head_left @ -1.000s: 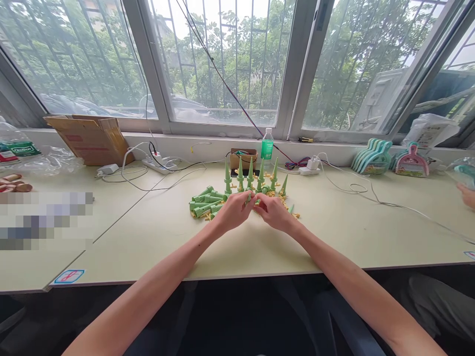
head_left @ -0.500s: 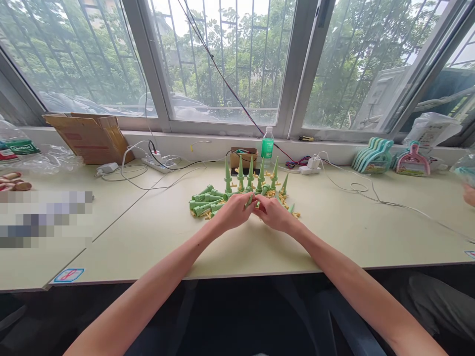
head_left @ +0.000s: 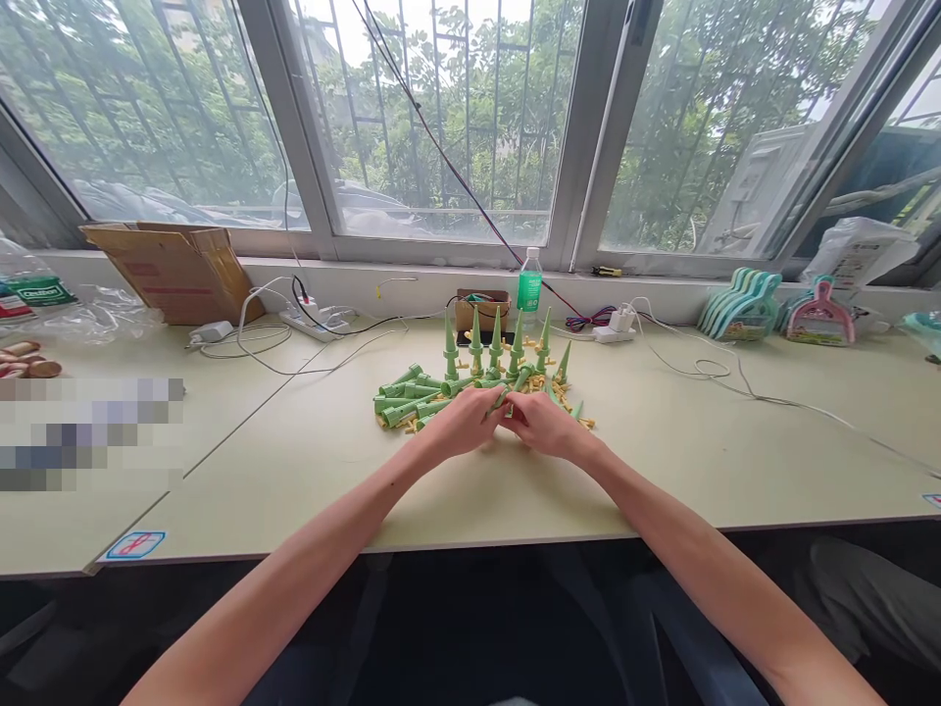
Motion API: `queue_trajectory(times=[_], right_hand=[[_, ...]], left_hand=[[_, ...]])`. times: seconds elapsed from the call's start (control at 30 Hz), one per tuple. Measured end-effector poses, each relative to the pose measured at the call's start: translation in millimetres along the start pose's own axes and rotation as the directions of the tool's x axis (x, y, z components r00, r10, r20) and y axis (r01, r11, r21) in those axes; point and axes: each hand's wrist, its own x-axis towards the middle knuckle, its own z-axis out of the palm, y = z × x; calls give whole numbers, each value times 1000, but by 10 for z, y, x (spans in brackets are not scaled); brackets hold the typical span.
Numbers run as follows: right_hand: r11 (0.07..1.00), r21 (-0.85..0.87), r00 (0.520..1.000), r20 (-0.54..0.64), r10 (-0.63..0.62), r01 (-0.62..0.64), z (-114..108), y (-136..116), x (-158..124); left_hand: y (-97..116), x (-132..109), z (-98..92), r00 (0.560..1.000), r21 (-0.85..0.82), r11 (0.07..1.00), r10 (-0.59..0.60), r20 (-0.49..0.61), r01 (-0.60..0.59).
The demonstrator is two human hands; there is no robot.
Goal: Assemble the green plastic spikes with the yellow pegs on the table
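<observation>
Over the front of the pile, my left hand (head_left: 469, 424) is closed around a green plastic plant watering spike (head_left: 501, 397), mostly covered by the fingers. My right hand (head_left: 542, 424) meets it from the other side, its fingertips pinched on the same piece; any smaller part between them is hidden. Behind my hands, several green watering spikes (head_left: 451, 345) stand upright in a row with yellow valves on them. Loose green tubular parts (head_left: 401, 404) lie heaped to the left. Small yellow valves (head_left: 586, 424) are scattered at the right of the pile.
A small cardboard box (head_left: 481, 312) and a green-labelled bottle (head_left: 529, 284) stand behind the spikes. White cables (head_left: 713, 368) and a power strip (head_left: 316, 324) lie along the back. Toy-like dustpan sets (head_left: 742, 304) stand right, a larger carton (head_left: 176, 275) left.
My hands stay nearly in place; the green piece between them has tilted slightly and my fingers have shifted on it. Another person's hand at the right edge has gone out of view.
</observation>
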Motion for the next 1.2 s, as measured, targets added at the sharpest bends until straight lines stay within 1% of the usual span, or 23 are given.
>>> queue_trajectory(times=[0.13, 0.3, 0.43, 0.83, 1.2], right_hand=[[1000, -3, 1000, -3, 8, -9, 4, 21, 10], [1000, 31, 999, -43, -4, 6, 16, 55, 9], [999, 48, 998, -65, -14, 17, 12, 53, 7], [1000, 20, 997, -80, 2, -1, -5, 27, 11], [1000, 18, 993, -115, -16, 18, 6, 34, 9]], left_hand=[[5, 0, 2, 1000, -11, 1000, 6, -14, -6], [21, 6, -2, 998, -33, 999, 36, -59, -38], [23, 7, -1, 996, -38, 999, 26, -80, -29], [4, 13, 9, 994, -27, 999, 25, -102, -28], [1, 19, 7, 993, -19, 1000, -2, -118, 0]])
